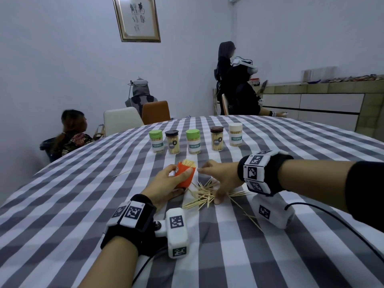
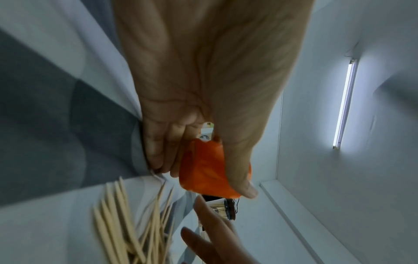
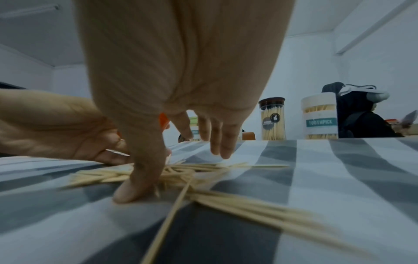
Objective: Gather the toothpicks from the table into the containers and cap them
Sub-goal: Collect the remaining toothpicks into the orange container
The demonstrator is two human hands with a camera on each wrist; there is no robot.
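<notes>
My left hand [image 1: 166, 183] grips an orange container [image 1: 185, 175], tilted, with toothpick tips showing at its open mouth; in the left wrist view the thumb and fingers wrap the orange container [image 2: 203, 171]. A pile of loose toothpicks [image 1: 202, 196] lies on the checked tablecloth just right of it. My right hand [image 1: 218, 179] hovers over the pile with fingers spread, its thumb [image 3: 140, 185] pressing down on the loose toothpicks [image 3: 203, 178]. No cap for the orange container is visible.
Several capped toothpick jars stand in a row farther back: green-lidded [image 1: 156, 141], dark-lidded [image 1: 172, 141], green-lidded [image 1: 193, 141], brown-lidded [image 1: 217, 138], white-lidded [image 1: 235, 134]. A stray toothpick [image 1: 121, 173] lies at left. People sit and stand beyond the table's far edge.
</notes>
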